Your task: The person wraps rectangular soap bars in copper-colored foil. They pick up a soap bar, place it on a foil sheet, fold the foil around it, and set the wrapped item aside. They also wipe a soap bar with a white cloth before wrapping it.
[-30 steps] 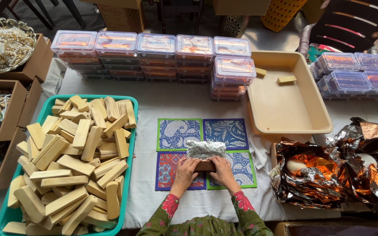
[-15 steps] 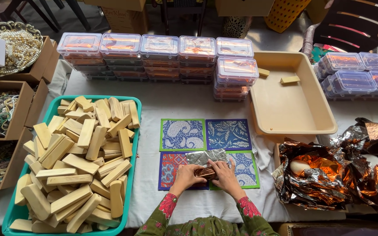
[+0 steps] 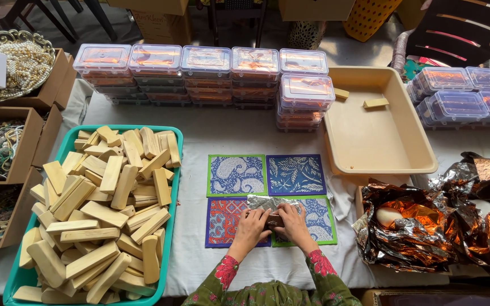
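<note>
My left hand and my right hand meet over a small brown block, pressing silver foil around it. The block rests where several patterned mats join: a red one, a green-edged blue one, a dark blue one and another green-edged one. Both hands pinch the foil-wrapped block from either side. Flowered sleeves cover my forearms.
A teal tray piled with pale wooden blocks stands at the left. A beige tub holds two small blocks. Stacked lidded plastic boxes line the back. Crumpled copper foil lies right. Cardboard boxes of beads sit far left.
The upright silver foil flap has been folded down flat over the block. Both hands stayed on the block, shifting slightly as they press the foil.
</note>
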